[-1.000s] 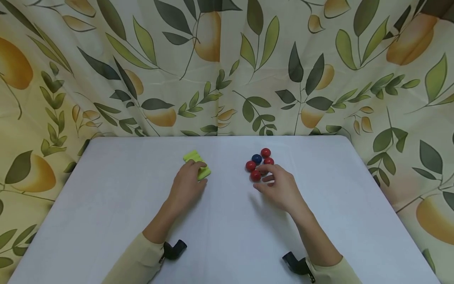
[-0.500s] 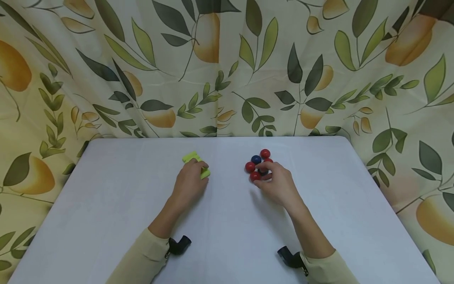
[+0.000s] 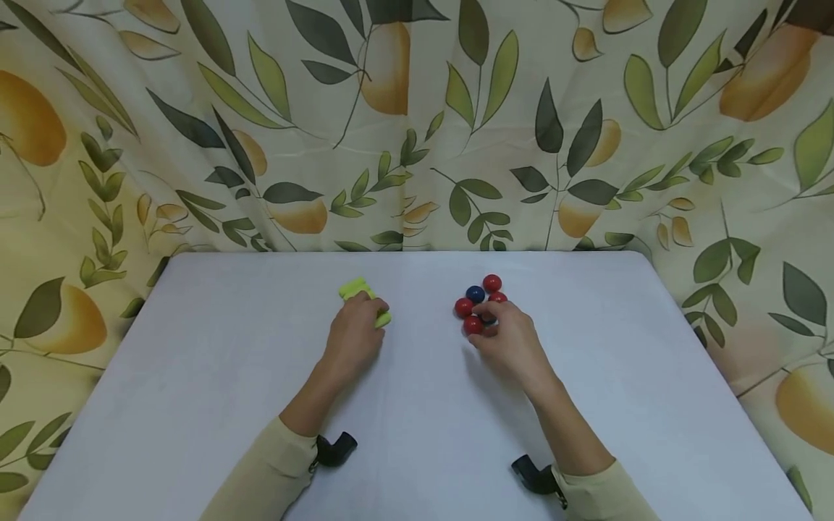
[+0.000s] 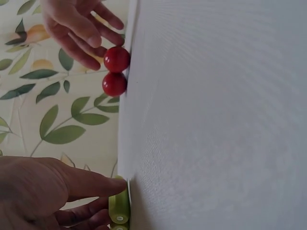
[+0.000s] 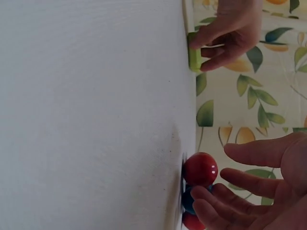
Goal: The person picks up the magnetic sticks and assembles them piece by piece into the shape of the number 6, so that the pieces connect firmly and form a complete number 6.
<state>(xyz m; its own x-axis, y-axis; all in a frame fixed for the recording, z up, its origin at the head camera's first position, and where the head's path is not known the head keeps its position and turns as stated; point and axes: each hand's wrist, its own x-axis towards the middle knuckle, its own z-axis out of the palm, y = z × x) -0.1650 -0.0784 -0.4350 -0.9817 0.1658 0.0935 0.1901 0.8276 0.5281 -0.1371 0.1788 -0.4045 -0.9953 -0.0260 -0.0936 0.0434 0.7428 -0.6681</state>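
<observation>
On the white table, my left hand [image 3: 355, 339] bends over a row of light-green bars [image 3: 354, 288], its thumb and fingers gripping the near part. In the left wrist view, a green bar [image 4: 119, 205] with a pale dot on its end lies under the thumb. My right hand [image 3: 513, 349] hovers at a cluster of small balls, fingers loosely bent. Several are red, such as the far red ball [image 3: 491, 283]; a blue ball [image 3: 475, 294] sits among them. Another dark blue ball is partly hidden by the fingers. The right wrist view shows a glossy red ball [image 5: 200, 168] beside the spread thumb and fingers.
The white tabletop [image 3: 417, 420] runs back to a curtain [image 3: 417, 166] printed with fruit and leaves. A gap of bare cloth separates the green bars from the balls. Black camera mounts [image 3: 337, 449] stick out from both sleeves.
The left hand has shifted slightly over the green bars. The right hand's thumb and fingertips have come a little closer around the near balls. Bars and balls stay in place.
</observation>
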